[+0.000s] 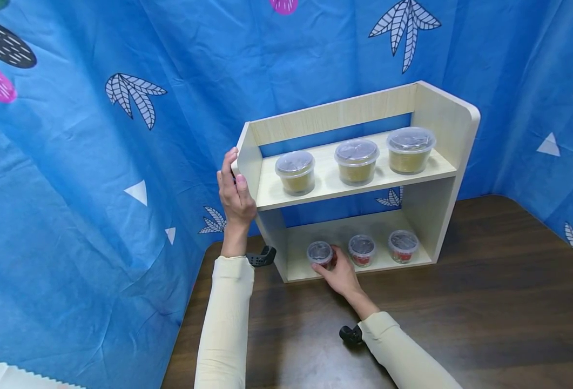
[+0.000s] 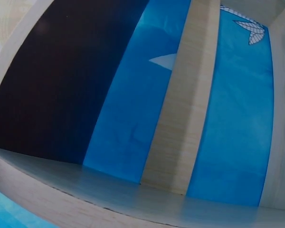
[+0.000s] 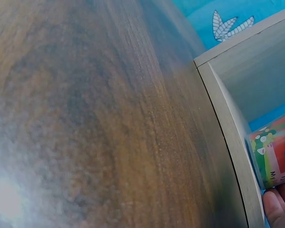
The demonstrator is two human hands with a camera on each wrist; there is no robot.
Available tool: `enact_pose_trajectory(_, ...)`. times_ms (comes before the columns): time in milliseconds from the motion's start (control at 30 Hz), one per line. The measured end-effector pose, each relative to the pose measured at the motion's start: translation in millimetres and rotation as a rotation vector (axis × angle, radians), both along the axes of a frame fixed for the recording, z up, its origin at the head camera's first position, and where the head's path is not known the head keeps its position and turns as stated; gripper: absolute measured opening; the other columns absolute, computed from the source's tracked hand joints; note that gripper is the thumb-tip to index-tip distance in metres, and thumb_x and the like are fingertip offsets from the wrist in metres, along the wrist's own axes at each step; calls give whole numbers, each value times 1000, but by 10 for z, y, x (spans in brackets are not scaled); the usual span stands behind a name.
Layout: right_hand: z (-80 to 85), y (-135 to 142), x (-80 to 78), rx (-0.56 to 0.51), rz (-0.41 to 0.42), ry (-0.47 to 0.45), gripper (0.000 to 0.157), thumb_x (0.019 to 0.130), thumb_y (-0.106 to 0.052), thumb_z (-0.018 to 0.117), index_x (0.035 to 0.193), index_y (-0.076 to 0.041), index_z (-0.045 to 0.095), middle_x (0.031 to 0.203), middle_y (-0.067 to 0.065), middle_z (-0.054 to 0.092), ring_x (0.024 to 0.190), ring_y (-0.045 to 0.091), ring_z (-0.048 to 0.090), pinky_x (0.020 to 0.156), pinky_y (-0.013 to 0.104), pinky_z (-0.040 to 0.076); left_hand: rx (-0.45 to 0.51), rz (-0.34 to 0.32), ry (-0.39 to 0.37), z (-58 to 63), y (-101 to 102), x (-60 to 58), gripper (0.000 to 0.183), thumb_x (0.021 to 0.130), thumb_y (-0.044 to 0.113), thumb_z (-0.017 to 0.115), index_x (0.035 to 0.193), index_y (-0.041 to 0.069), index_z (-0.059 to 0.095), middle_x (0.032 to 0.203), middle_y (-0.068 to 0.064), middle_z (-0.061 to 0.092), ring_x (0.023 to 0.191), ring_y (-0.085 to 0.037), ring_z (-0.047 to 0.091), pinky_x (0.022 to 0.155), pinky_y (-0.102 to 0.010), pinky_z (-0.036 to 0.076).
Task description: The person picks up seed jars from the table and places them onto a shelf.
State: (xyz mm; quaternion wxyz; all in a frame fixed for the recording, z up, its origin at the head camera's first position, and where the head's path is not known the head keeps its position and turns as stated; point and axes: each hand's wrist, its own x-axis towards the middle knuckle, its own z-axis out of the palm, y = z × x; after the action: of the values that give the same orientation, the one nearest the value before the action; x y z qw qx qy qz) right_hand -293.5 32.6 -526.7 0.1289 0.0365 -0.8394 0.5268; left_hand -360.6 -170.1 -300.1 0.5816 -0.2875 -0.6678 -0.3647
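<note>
A two-tier pale wooden shelf stands on the table. My left hand rests against its left side panel, fingers pointing up; the left wrist view shows the shelf boards but not that hand. On the lower tier, my right hand holds a small clear lidded cup between thumb and fingers. The right wrist view shows fingertips by the cup's base, with red and green printing on the cup. Two more small cups with red inside, a middle one and a right one, stand alongside.
Three larger lidded tubs with yellowish contents, left, middle and right, stand on the upper tier. Behind the shelf hangs a blue patterned curtain. The dark wooden table extends in front and to the right.
</note>
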Motion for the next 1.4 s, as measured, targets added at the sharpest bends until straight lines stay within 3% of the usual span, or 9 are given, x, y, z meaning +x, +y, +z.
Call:
enact_pose_trajectory(867, -14, 11, -13, 7, -10, 16, 71, 79, -30, 82, 133, 2, 50, 103, 17, 63, 91, 29, 59, 77, 42, 48, -6, 10, 3, 3, 7, 10, 46, 94, 17, 36, 133, -3, 49, 138, -16, 55, 112, -33, 56, 84, -40, 37)
enact_pose_trajectory(1167, -31, 33, 41, -15, -22, 23, 82, 72, -30, 86, 135, 4, 46, 109, 22, 63, 100, 36, 62, 85, 51, 50, 13, 2, 13, -9, 16, 12, 46, 93, 15, 35, 133, -4, 49, 138, -17, 55, 109, -34, 55, 83, -41, 37)
enact_pose_trajectory(1400, -38, 70, 115, -30, -21, -15, 82, 76, -32, 84, 138, 3, 43, 111, 23, 62, 104, 37, 62, 89, 50, 50, 14, 0, 1, -16, 22, 17, 45, 95, 14, 36, 134, -4, 49, 139, -17, 55, 111, -34, 56, 84, -42, 38)
